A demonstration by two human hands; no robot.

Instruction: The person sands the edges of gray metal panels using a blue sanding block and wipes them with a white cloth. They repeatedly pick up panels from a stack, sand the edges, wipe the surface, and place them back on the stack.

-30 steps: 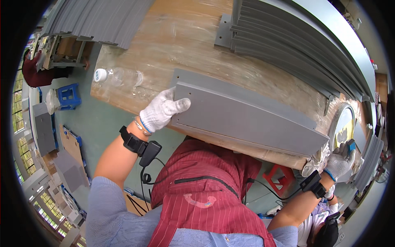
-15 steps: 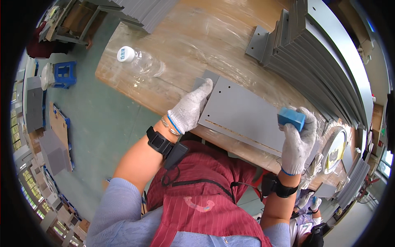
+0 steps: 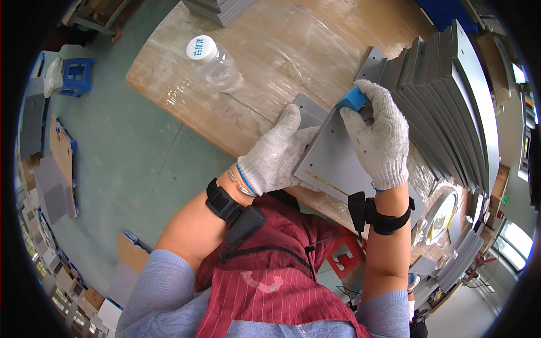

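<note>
A grey panel point(image 3: 329, 160) with small drilled holes and a rough brown groove along its near side lies tilted in front of me. My left hand point(image 3: 276, 152), in a white knit glove, grips its left edge; the fingers run partly under the panel and are hidden there. In my gloved right hand point(image 3: 383, 135), a blue block point(image 3: 353, 99) is pinched between thumb and fingers, right at the panel's far left corner. Another grey panel point(image 3: 310, 112) shows beneath, beyond my left thumb.
A clear bottle with a white cap point(image 3: 203, 48) stands on the film-covered table point(image 3: 270, 50). Tall stacked grey panels point(image 3: 445, 101) rise at the right, with a smaller stack point(image 3: 222, 10) at the far edge. Right of my arm is a round white-rimmed object point(image 3: 442, 214). A blue stool point(image 3: 78, 76) stands left.
My right hand has carried the blue block from the panel's right part to its far left corner. The panel has shifted right and turned, and my left hand moved with its edge.
</note>
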